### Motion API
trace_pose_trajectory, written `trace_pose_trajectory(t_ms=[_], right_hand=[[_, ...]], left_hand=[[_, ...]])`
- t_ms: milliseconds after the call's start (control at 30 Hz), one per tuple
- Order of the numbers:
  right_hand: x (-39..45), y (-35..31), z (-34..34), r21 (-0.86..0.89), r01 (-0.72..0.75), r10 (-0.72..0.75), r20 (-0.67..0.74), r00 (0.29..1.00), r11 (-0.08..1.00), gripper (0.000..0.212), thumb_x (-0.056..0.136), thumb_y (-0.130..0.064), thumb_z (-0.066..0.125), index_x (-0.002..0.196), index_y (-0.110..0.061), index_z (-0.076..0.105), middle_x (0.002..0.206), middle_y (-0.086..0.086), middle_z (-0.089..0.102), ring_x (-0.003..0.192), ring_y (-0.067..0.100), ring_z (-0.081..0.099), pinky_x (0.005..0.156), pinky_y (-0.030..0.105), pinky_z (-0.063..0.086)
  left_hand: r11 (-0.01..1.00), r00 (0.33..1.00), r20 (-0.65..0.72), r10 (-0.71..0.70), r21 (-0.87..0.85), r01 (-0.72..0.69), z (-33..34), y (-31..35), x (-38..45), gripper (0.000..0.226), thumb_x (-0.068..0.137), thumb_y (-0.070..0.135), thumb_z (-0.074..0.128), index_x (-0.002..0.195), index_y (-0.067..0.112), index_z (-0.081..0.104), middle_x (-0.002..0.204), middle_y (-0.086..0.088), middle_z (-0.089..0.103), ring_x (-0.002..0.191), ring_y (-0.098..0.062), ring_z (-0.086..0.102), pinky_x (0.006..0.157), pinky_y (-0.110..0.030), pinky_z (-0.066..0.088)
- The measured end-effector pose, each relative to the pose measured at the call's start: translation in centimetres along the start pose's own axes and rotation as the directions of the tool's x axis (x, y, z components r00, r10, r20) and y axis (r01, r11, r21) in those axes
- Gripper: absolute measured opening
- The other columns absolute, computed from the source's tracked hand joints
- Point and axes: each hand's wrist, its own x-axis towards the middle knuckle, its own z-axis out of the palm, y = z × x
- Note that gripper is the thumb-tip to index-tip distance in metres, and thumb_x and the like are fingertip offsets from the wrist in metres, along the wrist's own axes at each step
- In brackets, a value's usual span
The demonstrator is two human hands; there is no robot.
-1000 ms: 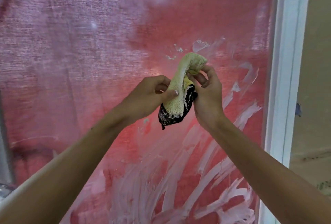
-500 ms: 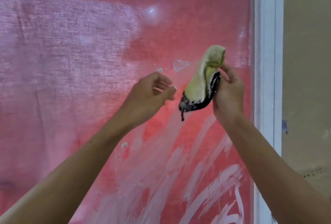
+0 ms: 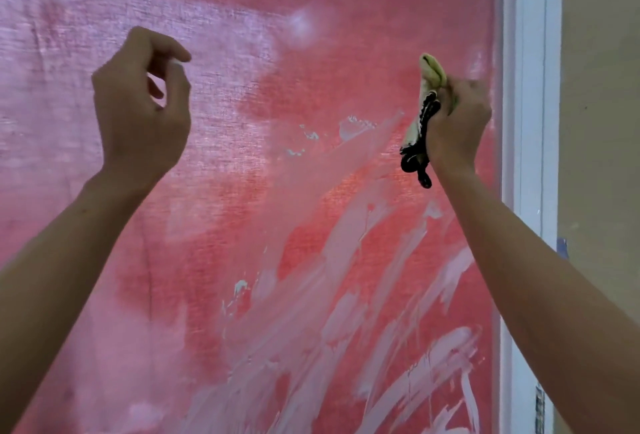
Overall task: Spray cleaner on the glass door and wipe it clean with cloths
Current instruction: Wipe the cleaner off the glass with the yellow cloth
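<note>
The glass door [image 3: 263, 163] fills the view, with a red-pink curtain behind it and white streaks of cleaner smeared over its lower right part. My right hand [image 3: 457, 121] is raised near the door's right edge, shut on a bunched yellow cloth [image 3: 427, 87] with a black trim hanging below the fist. My left hand [image 3: 145, 104] is up at the left in front of the glass, fingers curled in loosely, with nothing in it. No spray bottle is in view.
The white door frame [image 3: 530, 121] runs down the right side. A beige wall [image 3: 602, 156] lies beyond it, with a bit of blue tape [image 3: 562, 248] at the frame's edge.
My left hand let go of the cloth and moved up and left. My right hand carried the cloth to the right, toward the frame, and bunched it tighter.
</note>
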Motion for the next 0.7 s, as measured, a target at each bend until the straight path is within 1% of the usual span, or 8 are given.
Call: trace_pose_trajectory(t_ms=[67, 200, 267, 367, 467, 533, 600, 700], right_hand=[[-0.2, -0.1, 0.1, 0.0, 0.013, -0.013, -0.011, 1.0, 1.0, 0.024, 0.1, -0.002, 0.051, 0.11, 0.001, 0.073, 0.105, 0.015, 0.062, 0.088, 0.014, 0.051, 0.078, 0.004, 0.041], [-1.8, -2.1, 1.5, 0.071, 0.146, -0.143, -0.046, 0.989, 0.987, 0.032, 0.097, -0.014, 0.046, 0.102, -0.001, 0.074, 0.095, 0.016, 0.063, 0.081, 0.017, 0.055, 0.071, 0.031, 0.05], [-3.5, -3.5, 2.2, 0.119, 0.282, -0.282, -0.017, 0.959, 0.952, 0.035, 0.096, -0.015, 0.044, 0.105, 0.001, 0.075, 0.094, 0.017, 0.063, 0.082, 0.023, 0.059, 0.07, 0.029, 0.048], [-4.4, -4.1, 2.1, 0.128, 0.434, -0.445, 0.079, 0.892, 0.892, 0.028, 0.1, -0.007, 0.049, 0.111, 0.004, 0.072, 0.099, 0.019, 0.063, 0.086, 0.028, 0.061, 0.071, 0.03, 0.052], [-3.0, -3.0, 1.4, 0.055, 0.388, -0.391, 0.097, 0.915, 0.92, 0.02, 0.099, -0.004, 0.053, 0.107, 0.004, 0.07, 0.1, 0.017, 0.06, 0.084, 0.026, 0.059, 0.067, 0.038, 0.053], [-1.8, -2.5, 1.1, 0.015, 0.262, -0.262, 0.01, 0.965, 0.965, 0.022, 0.098, -0.007, 0.05, 0.103, 0.001, 0.07, 0.1, 0.012, 0.058, 0.084, 0.018, 0.055, 0.07, 0.037, 0.054], [-1.6, -3.0, 1.3, 0.007, 0.202, -0.202, -0.062, 0.977, 0.979, 0.028, 0.097, -0.011, 0.046, 0.102, 0.0, 0.071, 0.099, 0.007, 0.056, 0.085, 0.015, 0.054, 0.073, 0.035, 0.053], [-4.3, -5.0, 2.5, 0.077, 0.327, -0.329, 0.01, 0.944, 0.942, 0.034, 0.094, -0.014, 0.044, 0.104, 0.002, 0.072, 0.1, 0.013, 0.06, 0.087, 0.024, 0.06, 0.071, 0.035, 0.054]], left_hand=[[1.0, 1.0, -0.017, 0.01, 0.03, -0.009, -0.6, -0.9, 0.1, 0.037, 0.101, 0.009, 0.044, 0.099, 0.046, 0.046, 0.086, 0.023, 0.053, 0.082, -0.026, 0.063, 0.068, -0.022, 0.041], [0.999, 1.0, -0.023, 0.009, 0.049, -0.008, -1.1, -2.8, 0.3, 0.039, 0.101, 0.009, 0.042, 0.101, 0.048, 0.045, 0.089, 0.023, 0.05, 0.083, -0.021, 0.058, 0.073, -0.022, 0.037], [0.999, 1.0, -0.027, 0.004, 0.051, -0.003, -0.9, -3.4, 0.2, 0.04, 0.102, 0.009, 0.042, 0.102, 0.049, 0.044, 0.091, 0.023, 0.048, 0.084, -0.005, 0.052, 0.075, -0.025, 0.037], [0.998, 0.999, -0.048, 0.005, 0.067, -0.002, -0.5, -4.0, 0.1, 0.041, 0.103, 0.008, 0.042, 0.105, 0.049, 0.043, 0.093, 0.025, 0.046, 0.088, 0.001, 0.047, 0.081, -0.03, 0.038], [0.995, 1.0, -0.016, 0.006, 0.104, -0.005, -0.5, -4.7, 0.1, 0.04, 0.107, 0.01, 0.04, 0.107, 0.05, 0.04, 0.097, 0.027, 0.045, 0.09, 0.003, 0.045, 0.087, -0.027, 0.036], [0.993, 1.0, -0.005, 0.015, 0.118, -0.015, -0.6, -5.2, -0.2, 0.039, 0.108, 0.011, 0.04, 0.108, 0.051, 0.038, 0.098, 0.026, 0.045, 0.09, 0.002, 0.044, 0.087, -0.029, 0.035], [0.992, 1.0, 0.01, 0.028, 0.12, -0.029, -0.6, -5.1, -0.2, 0.039, 0.107, 0.011, 0.04, 0.108, 0.05, 0.038, 0.097, 0.025, 0.045, 0.09, 0.001, 0.044, 0.088, -0.032, 0.037], [0.993, 0.998, 0.024, 0.052, 0.105, -0.054, -0.4, -4.7, -0.3, 0.039, 0.105, 0.01, 0.041, 0.106, 0.049, 0.038, 0.095, 0.025, 0.045, 0.091, 0.002, 0.045, 0.09, -0.032, 0.038]])
